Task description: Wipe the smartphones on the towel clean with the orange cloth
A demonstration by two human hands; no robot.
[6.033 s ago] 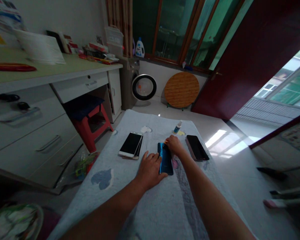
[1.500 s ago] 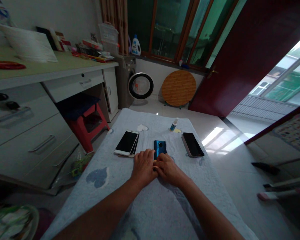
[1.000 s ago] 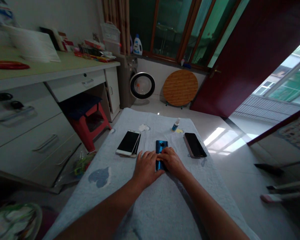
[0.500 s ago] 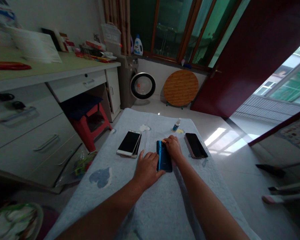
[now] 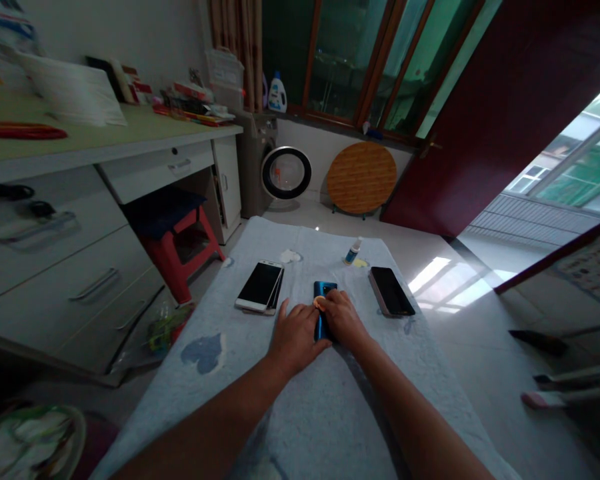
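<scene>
A blue smartphone [image 5: 321, 325] lies back side up on the cloth-covered table, its camera patch at the far end. My left hand [image 5: 294, 337] grips its left edge, with the fingers along the side and the thumb at the near end. Pinched in my right hand [image 5: 345, 319] is a small orange-tan pad [image 5: 319, 303], pressed on the phone's back; its exact kind is unclear. My right fingers hide the right part of the phone. To the left, a white phone [image 5: 260, 287] rests on another phone. A dark-screened phone [image 5: 393, 291] lies to the right.
A small spray bottle [image 5: 353, 251] stands behind the phones on the pale blue tablecloth [image 5: 320, 413]. A red stool [image 5: 185, 260] and a desk with drawers [image 5: 95, 287] are at left. A washing machine with its door [image 5: 286, 172] open stands behind.
My right hand has slid the pad from the phone's far end toward me, down its back. My left hand stays on the phone's left edge.
</scene>
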